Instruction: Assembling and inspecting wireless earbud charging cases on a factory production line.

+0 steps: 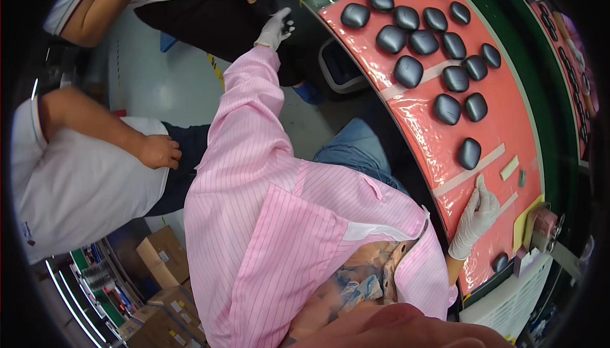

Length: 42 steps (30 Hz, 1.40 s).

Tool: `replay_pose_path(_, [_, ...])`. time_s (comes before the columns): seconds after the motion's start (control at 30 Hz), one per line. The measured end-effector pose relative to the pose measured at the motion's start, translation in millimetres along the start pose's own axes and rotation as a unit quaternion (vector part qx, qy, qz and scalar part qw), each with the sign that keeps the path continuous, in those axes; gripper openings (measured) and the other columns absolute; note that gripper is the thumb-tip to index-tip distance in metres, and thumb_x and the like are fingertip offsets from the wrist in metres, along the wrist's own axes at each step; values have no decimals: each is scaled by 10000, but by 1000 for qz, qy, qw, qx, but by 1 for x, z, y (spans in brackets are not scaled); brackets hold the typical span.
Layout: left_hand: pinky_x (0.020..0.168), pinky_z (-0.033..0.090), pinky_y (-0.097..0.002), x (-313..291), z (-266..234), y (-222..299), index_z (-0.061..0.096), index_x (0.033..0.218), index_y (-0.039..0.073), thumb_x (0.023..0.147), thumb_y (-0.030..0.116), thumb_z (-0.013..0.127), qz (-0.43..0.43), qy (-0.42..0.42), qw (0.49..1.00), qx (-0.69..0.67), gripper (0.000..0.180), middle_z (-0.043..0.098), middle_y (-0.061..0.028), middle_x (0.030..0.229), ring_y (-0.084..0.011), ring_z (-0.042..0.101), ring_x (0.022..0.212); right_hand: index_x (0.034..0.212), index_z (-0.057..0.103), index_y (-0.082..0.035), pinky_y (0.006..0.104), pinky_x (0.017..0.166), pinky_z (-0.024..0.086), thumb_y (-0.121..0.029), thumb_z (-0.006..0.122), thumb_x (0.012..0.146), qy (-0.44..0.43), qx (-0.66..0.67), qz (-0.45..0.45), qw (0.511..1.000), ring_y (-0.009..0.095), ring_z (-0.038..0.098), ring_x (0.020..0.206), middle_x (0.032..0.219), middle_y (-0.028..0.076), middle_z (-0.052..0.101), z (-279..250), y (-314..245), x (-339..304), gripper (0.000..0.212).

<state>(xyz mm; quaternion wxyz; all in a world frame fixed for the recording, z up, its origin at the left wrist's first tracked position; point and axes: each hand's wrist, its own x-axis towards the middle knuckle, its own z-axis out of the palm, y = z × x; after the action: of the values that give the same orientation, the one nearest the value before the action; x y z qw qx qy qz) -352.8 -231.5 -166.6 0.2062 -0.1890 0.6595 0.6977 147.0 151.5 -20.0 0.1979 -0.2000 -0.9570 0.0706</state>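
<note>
My left hand (274,29), in a white glove, reaches out over the aisle beyond the bench end. Its fingers are apart and nothing shows in them. On the red mat (502,122), my gloved right hand (476,216) rests with its fingers stretched forward; a pale spot shows at one fingertip. Just ahead of it lies a dark glossy rounded-square casing (469,153), the nearest of several spread toward the far end. Beside the right hand are a small pale yellow block (509,167) and a small green piece (522,178). Another dark casing (500,262) sits at the near end.
A metal clamp-like fixture (548,228) and a printed white sheet (508,294) are at the near right. A grey bin (343,68) stands under the bench. Two people in white shirts (89,183) are on the left, one close to my left arm. Cardboard boxes (164,256) stand lower left.
</note>
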Motion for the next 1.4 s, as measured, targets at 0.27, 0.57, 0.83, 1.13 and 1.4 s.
replay_pose_path(0.27, [554, 468, -222, -165, 5, -30, 509, 1189, -64, 872, 604, 511, -113, -272, 939, -177, 739, 560, -107, 799, -170, 554, 668, 1012, 659, -33, 299, 774, 449, -12, 606, 865, 162, -16, 95, 982, 199, 579, 826, 877, 85, 611, -71, 79, 8, 158])
replay_pose_path(0.57, [568, 464, -263, -349, 216, -4, 498, 1227, -77, 903, 638, 390, -118, -452, 865, -184, 792, 602, -131, 850, -210, 584, 668, 1072, 680, -92, 374, 784, 478, -206, 540, 896, 88, -137, 140, 977, 315, 624, 853, 899, 169, 640, -145, 231, 40, 252])
replay_pose_path(0.83, [720, 524, -356, -388, 296, -26, 503, 1200, -102, 915, 574, 439, -185, -477, 835, -202, 737, 614, -240, 1089, -337, 629, 942, 1123, 645, -18, 263, 816, 474, -106, 518, 938, 141, 140, 218, 956, 148, 625, 905, 1013, 92, 667, -142, 156, 32, 241])
replay_pose_path(1.13, [875, 528, -438, -405, 286, -38, 553, 1155, -60, 947, 472, 440, -228, -441, 848, -187, 583, 599, -199, 1134, -315, 601, 1056, 1040, 707, -129, 307, 663, 478, 82, 643, 671, 76, 160, -96, 979, 217, 589, 793, 836, 64, 601, -51, -18, 26, 429])
replay_pose_path(1.4, [852, 543, -470, -403, 275, -43, 561, 1116, -74, 947, 535, 376, -302, -476, 794, -228, 658, 585, -277, 1159, -412, 593, 1067, 1099, 674, -85, 248, 610, 459, 63, 603, 794, 221, 454, 75, 860, 144, 585, 729, 939, 60, 637, -39, -16, 8, 347])
